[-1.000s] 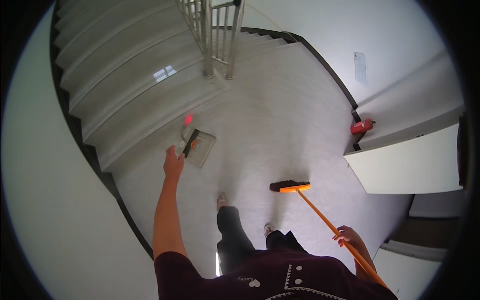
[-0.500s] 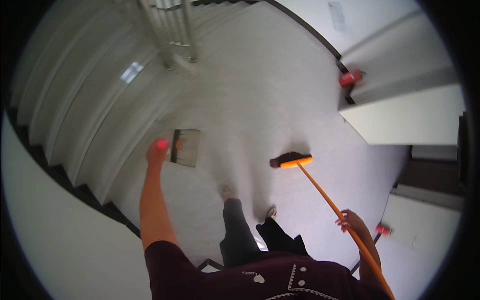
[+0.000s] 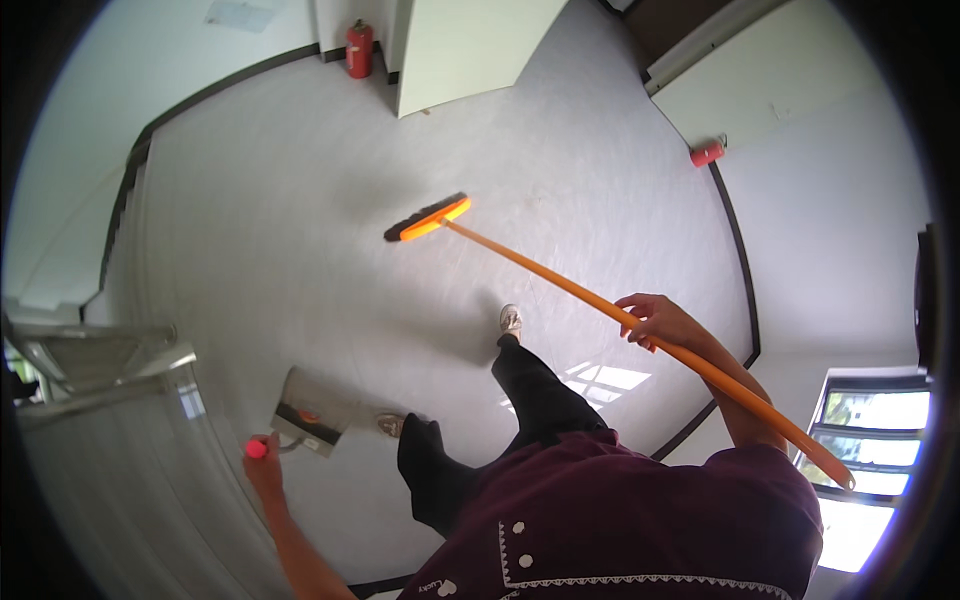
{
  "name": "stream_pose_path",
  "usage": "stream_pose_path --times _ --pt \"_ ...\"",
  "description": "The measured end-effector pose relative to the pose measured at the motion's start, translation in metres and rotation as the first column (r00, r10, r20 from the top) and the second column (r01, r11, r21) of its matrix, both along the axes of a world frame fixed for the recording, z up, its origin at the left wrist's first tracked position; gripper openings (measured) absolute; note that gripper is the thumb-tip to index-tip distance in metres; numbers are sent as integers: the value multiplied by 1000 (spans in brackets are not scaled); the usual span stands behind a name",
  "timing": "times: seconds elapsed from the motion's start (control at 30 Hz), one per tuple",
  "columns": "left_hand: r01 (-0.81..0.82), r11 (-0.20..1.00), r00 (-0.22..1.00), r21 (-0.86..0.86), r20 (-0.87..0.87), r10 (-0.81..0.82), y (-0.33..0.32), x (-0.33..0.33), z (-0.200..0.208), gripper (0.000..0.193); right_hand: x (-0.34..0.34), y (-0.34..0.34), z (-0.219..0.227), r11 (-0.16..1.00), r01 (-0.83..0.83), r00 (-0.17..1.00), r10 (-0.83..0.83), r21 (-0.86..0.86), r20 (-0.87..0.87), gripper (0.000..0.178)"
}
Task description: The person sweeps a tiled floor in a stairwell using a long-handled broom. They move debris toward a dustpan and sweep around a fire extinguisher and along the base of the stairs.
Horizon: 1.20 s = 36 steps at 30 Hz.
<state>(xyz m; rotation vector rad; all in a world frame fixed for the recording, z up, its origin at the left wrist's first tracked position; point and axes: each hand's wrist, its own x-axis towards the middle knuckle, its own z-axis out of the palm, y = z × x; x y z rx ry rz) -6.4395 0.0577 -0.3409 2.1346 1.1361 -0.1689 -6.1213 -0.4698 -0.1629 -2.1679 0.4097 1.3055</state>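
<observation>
Orange broom point(image 3: 600, 300) is the main item in hand. Its shaft runs diagonally, from the bristle head point(image 3: 428, 217) on the floor, ahead and slightly left of the person, back and right to the shaft's free end near the window point(image 3: 850, 470). The right hand point(image 3: 655, 320) is closed round the shaft about midway, fingers wrapped over the top. The head therefore lies forward and left of that hand, well apart from it, and the long axis points away from the body toward the far wall.

The left hand point(image 3: 265, 465) is low at the person's left side, closed on a stalk with a pink knob point(image 3: 256, 448) at its end. This is the handle of a metal dustpan point(image 3: 312, 411), which sits just above or on the floor; I cannot tell whether it touches. The pan lies beside the rear shoe point(image 3: 392, 425), well apart from the broom head, so the left hand is the nearer one to the pan and the right to the broom.

Floor point(image 3: 300, 230) is pale and speckled. The front shoe point(image 3: 511, 320) is planted between pan and shaft. Stair rail point(image 3: 90, 365) stands at the left; a red extinguisher point(image 3: 359, 48) stands by the far wall and a second red object point(image 3: 707, 153) lies at the right skirting.
</observation>
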Motion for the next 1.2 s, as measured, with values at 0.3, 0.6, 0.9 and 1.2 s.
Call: stream_pose_path --times 0.3,0.6,0.9,1.2 --pt "9 973 999 -231 -38 -19 -20 127 63 14 156 -25 -113 986 57 992 -73 157 104 49" --pt "311 933 950 -179 96 -298 -89 310 5 17 244 -65 -169 989 128 991 -124 79 -51 52" --pt "541 837 841 -85 90 -534 -140 462 -52 25 180 -94 -46 933 354 935 -350 65 -60 54" --pt "668 743 743 -48 97 -662 -151 506 -103 30 194 -113 -72 881 463 864 -473 96 173 48"
